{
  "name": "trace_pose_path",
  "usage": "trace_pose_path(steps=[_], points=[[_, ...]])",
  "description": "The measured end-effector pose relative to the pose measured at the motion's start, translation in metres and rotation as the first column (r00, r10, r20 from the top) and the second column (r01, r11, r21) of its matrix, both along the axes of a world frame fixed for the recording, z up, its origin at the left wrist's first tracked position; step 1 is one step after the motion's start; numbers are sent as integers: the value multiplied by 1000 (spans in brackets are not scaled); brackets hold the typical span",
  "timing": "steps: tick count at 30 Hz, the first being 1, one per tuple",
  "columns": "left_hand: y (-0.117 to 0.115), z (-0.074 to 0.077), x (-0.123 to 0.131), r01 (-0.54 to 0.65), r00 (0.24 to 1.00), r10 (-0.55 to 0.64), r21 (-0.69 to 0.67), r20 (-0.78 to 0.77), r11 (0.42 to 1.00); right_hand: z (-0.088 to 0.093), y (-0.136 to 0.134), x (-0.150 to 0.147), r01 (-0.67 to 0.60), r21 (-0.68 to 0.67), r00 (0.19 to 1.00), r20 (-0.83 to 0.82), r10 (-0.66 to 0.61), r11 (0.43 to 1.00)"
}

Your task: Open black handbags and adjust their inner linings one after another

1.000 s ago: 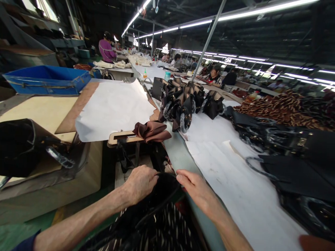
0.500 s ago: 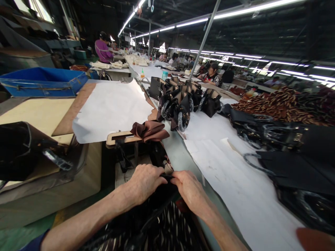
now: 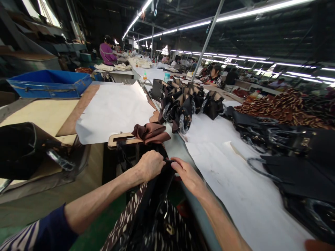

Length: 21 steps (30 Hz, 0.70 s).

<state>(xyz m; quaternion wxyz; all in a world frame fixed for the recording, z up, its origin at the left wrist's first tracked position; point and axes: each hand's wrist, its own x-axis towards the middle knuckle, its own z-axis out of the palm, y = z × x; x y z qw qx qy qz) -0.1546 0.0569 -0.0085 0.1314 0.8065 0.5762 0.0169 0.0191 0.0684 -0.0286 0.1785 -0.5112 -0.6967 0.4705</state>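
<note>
A black handbag [image 3: 156, 195] lies over my lap, with a gold-coloured fitting showing low down. My left hand [image 3: 151, 165] is closed in a pinch on the dark upper edge of this bag. Close beside it, my right hand [image 3: 186, 173] grips the same edge between thumb and fingers. The stretch of edge between both hands is raised. Just beyond my hands, a folded brown lining piece [image 3: 151, 133] rests on a slotted wooden board [image 3: 114, 140]. Most of the bag's lower part is dark and hard to make out.
Black handbags [image 3: 180, 101] stand clustered on the table ahead, and more black bags [image 3: 300, 174] lie to the right. White paper [image 3: 112, 108] covers a board at left. A blue bin [image 3: 47, 89] sits behind it. Co-workers sit farther back.
Both hands have moved up and away from me, lifting the bag's edge toward the wooden board. More of the bag and my left sleeve show now. The view has shifted slightly.
</note>
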Motion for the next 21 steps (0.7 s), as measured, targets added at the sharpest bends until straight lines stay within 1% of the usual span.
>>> trace_pose_path(steps=[2,4,6,8,11,13,15,16,19,21], points=[[4,7,-6,-60,998,60,20,15,998,7,-6,-1,38,-52,993,-112,-44,998],[2,10,-10,-106,994,105,29,35,994,14,-17,1,27,-75,991,-128,-37,997],[-3,11,-11,-143,988,141,28,58,989,15,-29,3,25,-71,998,-58,-29,997],[-9,9,-9,-175,982,173,22,77,984,12,-39,5,45,-33,995,94,-42,998],[-14,6,-9,-229,967,227,7,115,973,1,-48,8,84,64,942,321,-101,994],[-15,3,-12,-248,958,245,2,150,969,-4,-51,11,58,52,931,359,-73,997],[-14,2,-16,-244,955,241,-6,173,970,-6,-52,15,7,30,940,341,-17,1000],[-14,1,-18,-240,954,238,-13,181,971,-7,-52,17,-11,41,940,342,-4,999],[-14,0,-23,-246,949,250,-41,195,968,-10,-50,22,-17,140,917,398,-40,990],[-15,0,-24,-263,941,269,-60,206,963,-11,-48,24,-22,179,909,413,-55,984]])
